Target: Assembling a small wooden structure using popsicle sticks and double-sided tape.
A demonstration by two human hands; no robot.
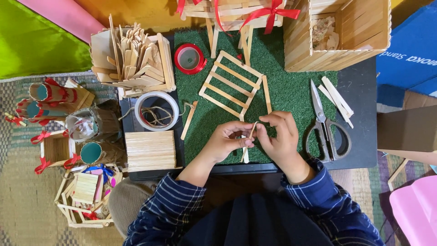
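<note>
Both the left hand [224, 140] and right hand [281, 135] have fingers clamped on one wooden craft stick [249, 141] above the green turf mat [291, 86], near the scissors [324, 123].

Black tabletop [359, 91], green turf mat [282, 86] across it.
On mat: stick ladder frame [231, 84], red ribbon spool [190, 58]; on bare top: scissors [324, 123], tape roll [157, 110].
</note>
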